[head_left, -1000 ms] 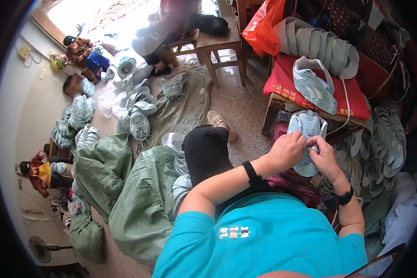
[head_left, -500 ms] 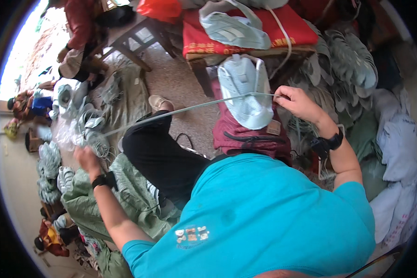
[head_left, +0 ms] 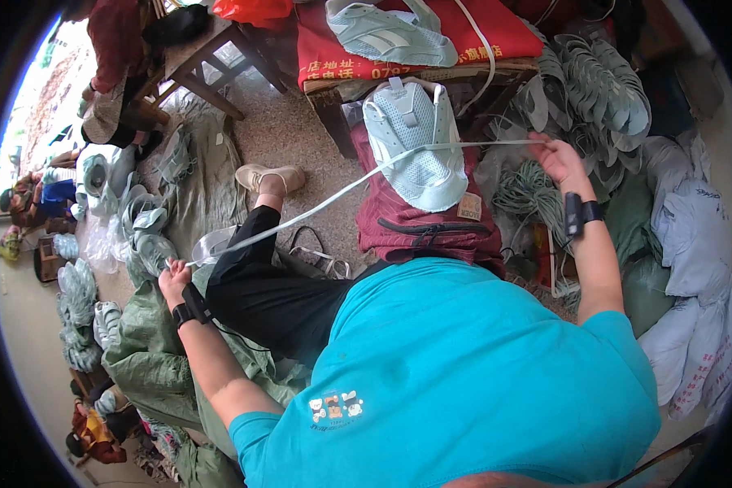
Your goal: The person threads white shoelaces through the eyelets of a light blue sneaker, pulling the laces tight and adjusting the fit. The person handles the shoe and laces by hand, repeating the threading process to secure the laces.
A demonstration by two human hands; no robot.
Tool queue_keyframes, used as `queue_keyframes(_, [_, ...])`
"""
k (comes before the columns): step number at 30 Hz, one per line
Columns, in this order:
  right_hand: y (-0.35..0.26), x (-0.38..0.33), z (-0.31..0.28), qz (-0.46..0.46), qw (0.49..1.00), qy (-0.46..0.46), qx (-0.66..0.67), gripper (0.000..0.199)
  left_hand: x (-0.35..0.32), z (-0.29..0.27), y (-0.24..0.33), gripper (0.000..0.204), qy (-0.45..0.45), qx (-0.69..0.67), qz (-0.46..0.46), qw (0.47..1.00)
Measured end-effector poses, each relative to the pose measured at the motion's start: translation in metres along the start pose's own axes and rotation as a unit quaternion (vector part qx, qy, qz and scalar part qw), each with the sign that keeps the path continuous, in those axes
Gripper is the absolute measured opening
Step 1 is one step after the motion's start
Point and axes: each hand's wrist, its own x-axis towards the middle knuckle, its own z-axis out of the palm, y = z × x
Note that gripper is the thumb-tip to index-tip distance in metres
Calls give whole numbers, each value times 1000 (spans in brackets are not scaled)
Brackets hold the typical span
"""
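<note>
The shoe upper [head_left: 415, 146], pale mint, lies on the person's lap over a maroon cloth [head_left: 419, 224], toe end toward the body and heel end against the wooden counter [head_left: 337, 85] with the red cover. A long pale lace [head_left: 301, 215] runs through the upper and is stretched nearly straight out to both sides of it.

The left hand [head_left: 173, 281] is flung out well to the left of the upper, down by the green sacks [head_left: 138, 358], fingers closed around the lace's left end. The right hand [head_left: 555, 154] is just right of the upper, raised in front of the stack of mint soles [head_left: 602, 81], fingers pinched on the other end of the lace. Both wrists wear dark bands.

A second upper [head_left: 386, 32] sits on the counter above the one in hand, and a coil of green cord [head_left: 529, 191] lies just right of the upper, under the right hand.

Risks, as a judgement: with the lace this taut, an uneven pull could drag the short end clean out of its eyelet, or slide the upper off the lap toward the floor. The left arm's wide swing passes close to the sacks and loose uppers there; the lace could snag on them. The free end on the right could tangle with the green cord
</note>
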Motion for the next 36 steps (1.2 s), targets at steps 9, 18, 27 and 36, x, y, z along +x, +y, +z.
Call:
queue_keyframes(9, [-52,30,-188,-100,972,204,53,17,-32,0,-10,13,93,318,231,915])
queue_keyframes(18, [46,-41,56,-100,935,39,-337,30,-213,181,-203,18,-318,399,204,835])
queue_keyframes(27, [71,-113,205,-218,809,-281,-469,11,-310,226,-297,24,-520,390,62,757])
queue_keyframes(36, [59,-121,240,-417,504,-220,-724,13,-310,223,-304,26,-494,428,69,754])
